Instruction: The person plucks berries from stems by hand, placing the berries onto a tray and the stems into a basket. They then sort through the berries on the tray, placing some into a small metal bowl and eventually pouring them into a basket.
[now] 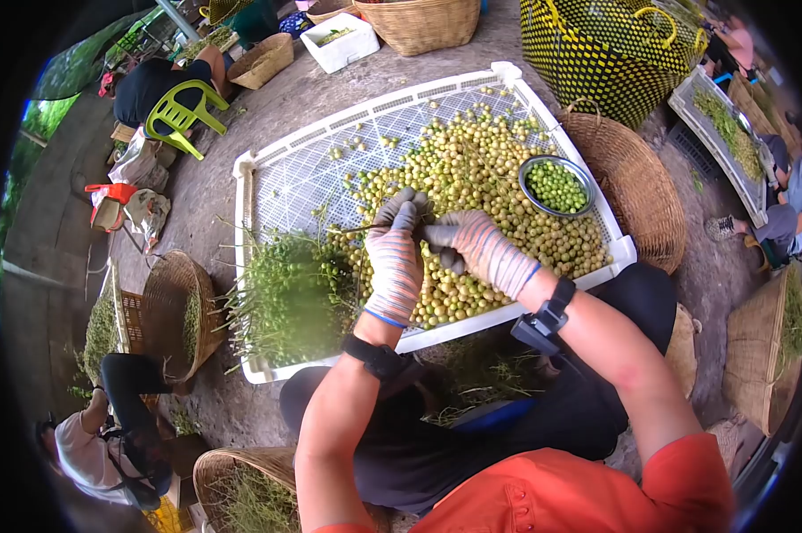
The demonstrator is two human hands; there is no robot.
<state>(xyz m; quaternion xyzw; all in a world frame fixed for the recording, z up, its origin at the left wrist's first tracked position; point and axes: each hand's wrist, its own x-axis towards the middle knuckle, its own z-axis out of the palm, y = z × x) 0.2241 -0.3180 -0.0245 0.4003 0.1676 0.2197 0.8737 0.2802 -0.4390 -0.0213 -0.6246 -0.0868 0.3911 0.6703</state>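
My left hand and my right hand wear striped gloves with grey fingers and meet above the white mesh tray. The left fingers are closed on a thin dark stem that pokes out to the left. Close beside them, the right fingers are curled together; what they pinch is hidden. Small round yellow-green fruits are heaped under and around both hands. A pile of green leafy sprigs lies at the tray's left, partly blurred. In the right part of the tray sits a metal bowl of greener fruits.
Wicker baskets stand to the right and at the left. Beyond the tray are a yellow-and-black woven basket, a white foam box and a green plastic chair. Other people sit at both sides.
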